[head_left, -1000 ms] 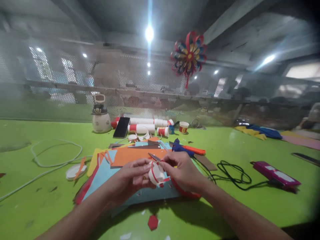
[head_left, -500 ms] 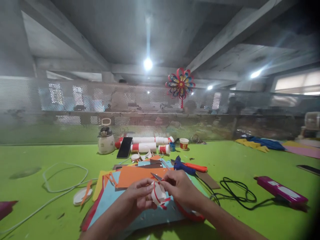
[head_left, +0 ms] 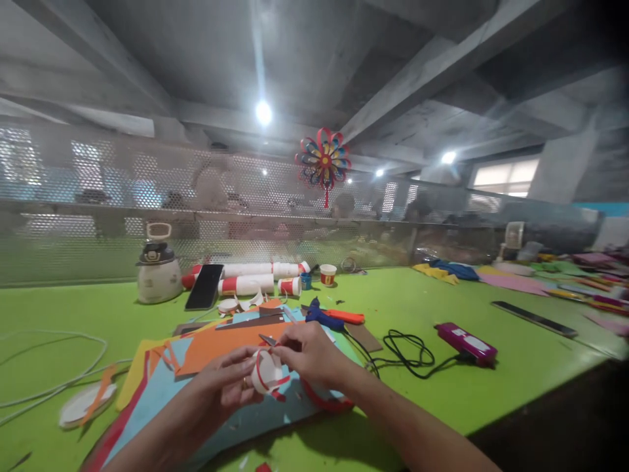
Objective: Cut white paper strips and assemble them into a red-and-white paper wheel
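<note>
A small cut paper cup (head_left: 269, 371), white with a red rim and a red strip hanging from it, is between my two hands. My left hand (head_left: 230, 377) is wrapped around its left side, a ring on one finger. At the upper right edge of the cup, my right hand (head_left: 307, 351) has thumb and fingers pinched together. A pointed scissor blade (head_left: 268, 339) shows just beyond those fingertips; the rest is hidden, so whether the hand holds it I cannot tell. Beneath my right wrist lies a curved red piece (head_left: 327, 398). Blue paper sheets (head_left: 230, 426) lie under both hands.
An orange sheet (head_left: 206, 351) lies beyond my left hand. Behind are a blue glue gun (head_left: 322, 316), an orange-handled cutter (head_left: 346, 316), stacked paper cups (head_left: 246, 284), a phone (head_left: 204, 287) and a bottle (head_left: 158, 272). A black cord runs right to a purple power strip (head_left: 466, 343).
The view has turned right, so everything sits further left and more of the table's right side shows. Both hands keep nearly the same hold on the cup.
</note>
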Available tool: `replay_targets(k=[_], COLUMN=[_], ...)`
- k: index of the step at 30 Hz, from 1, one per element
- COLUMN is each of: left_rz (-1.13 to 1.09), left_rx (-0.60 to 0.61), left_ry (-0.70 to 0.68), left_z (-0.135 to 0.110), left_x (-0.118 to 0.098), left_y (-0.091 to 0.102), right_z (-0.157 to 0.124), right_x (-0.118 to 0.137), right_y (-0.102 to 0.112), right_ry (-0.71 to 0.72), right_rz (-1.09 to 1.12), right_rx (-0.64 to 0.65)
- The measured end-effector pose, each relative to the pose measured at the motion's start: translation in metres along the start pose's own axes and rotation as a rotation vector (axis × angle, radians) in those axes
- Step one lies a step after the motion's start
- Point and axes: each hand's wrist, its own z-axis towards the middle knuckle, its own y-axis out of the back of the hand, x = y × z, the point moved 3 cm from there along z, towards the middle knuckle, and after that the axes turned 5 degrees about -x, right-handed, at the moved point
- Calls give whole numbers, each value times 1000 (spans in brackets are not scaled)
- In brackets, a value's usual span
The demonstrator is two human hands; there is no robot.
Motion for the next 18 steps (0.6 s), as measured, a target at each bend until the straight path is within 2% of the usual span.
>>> replay_targets(k=[7, 13, 18], left_rz=[-1, 17, 46], left_rx=[29, -35, 5], left_ry=[1, 15, 16], left_z=[3, 0, 1], left_x=[1, 2, 1], left_y=[4, 2, 4], right_z=[2, 4, 5], right_x=[-1, -9, -11], right_y=[0, -4, -5], right_ry=[-23, -25, -6], right_rz=[103, 160, 180], right_rx=[26, 27, 9])
